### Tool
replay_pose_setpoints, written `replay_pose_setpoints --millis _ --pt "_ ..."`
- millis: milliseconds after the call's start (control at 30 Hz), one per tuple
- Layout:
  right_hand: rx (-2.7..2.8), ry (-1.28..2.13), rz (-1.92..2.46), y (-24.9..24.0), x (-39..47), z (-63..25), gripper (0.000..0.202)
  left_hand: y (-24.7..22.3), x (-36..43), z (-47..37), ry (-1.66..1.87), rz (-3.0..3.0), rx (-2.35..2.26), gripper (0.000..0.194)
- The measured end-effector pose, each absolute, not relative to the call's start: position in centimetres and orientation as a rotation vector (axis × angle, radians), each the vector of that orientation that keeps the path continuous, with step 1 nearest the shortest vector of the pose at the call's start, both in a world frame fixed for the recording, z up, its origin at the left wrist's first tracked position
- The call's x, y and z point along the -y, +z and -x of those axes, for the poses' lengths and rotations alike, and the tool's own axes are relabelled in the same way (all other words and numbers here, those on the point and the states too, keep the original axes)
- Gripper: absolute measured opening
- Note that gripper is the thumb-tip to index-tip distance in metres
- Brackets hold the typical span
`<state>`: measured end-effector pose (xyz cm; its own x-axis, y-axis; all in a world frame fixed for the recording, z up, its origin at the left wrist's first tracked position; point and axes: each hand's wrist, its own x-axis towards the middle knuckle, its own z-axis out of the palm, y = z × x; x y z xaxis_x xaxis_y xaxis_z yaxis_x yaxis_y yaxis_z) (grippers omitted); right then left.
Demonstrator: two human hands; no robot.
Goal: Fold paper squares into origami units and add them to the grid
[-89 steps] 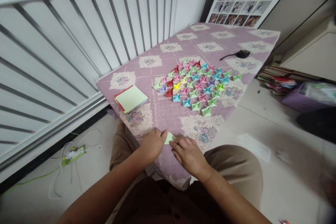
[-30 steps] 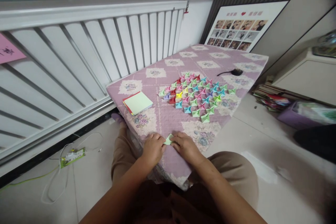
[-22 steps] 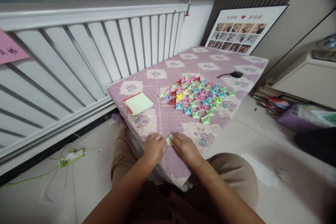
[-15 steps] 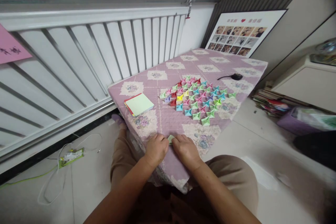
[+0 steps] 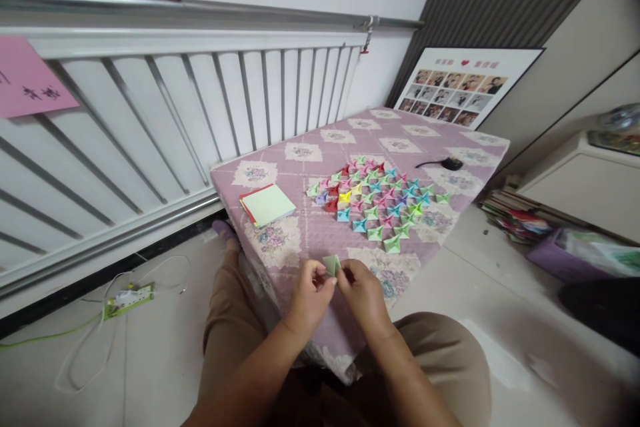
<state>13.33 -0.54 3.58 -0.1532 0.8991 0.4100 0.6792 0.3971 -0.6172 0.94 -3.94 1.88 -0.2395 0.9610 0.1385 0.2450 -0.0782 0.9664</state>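
A small folded green paper (image 5: 331,265) is held between my two hands over the near part of the table. My left hand (image 5: 311,295) pinches its left side with thumb and forefinger. My right hand (image 5: 364,291) is closed on its right side. Beyond them, rows of folded paper pieces (image 5: 380,197) in green, pink, red, yellow and blue stand on the flowered cloth. A stack of square paper sheets (image 5: 269,205), pale green on top, lies to the left of the rows.
The pink table (image 5: 313,240) narrows toward me. A black object with a short cord (image 5: 451,164) lies at its right. The radiator (image 5: 270,100) runs along the left, and a photo board (image 5: 457,88) leans behind.
The green paper has been raised and tilted between my hands, showing more of its surface. My left hand has turned, its thumb and forefinger now visible. The camera view has shifted slightly.
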Motion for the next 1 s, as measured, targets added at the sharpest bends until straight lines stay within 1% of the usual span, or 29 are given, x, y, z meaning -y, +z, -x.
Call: replay_pose_setpoints --millis 233,433,733,833,1000 --pt "1.744 0.594 1.402 4.0 1.8 -12.6 0.018 1.9 4.0 -0.8 1.399 -1.308 -1.434 0.011" --pt "1.698 0.675 1.402 4.2 2.1 -12.6 0.019 1.7 4.7 -1.1 1.364 -1.550 -1.536 0.023" --pt "1.739 0.626 1.449 3.9 2.4 -12.6 0.026 2.0 4.4 -1.2 1.274 -1.764 -1.693 0.026" --pt "1.772 0.592 1.452 3.6 2.5 -12.6 0.025 2.2 4.2 -0.7 1.158 -1.862 -1.759 0.020" --pt "1.847 0.468 1.493 3.2 2.4 -12.7 0.023 3.3 3.5 0.2 0.843 -1.991 -1.891 0.013"
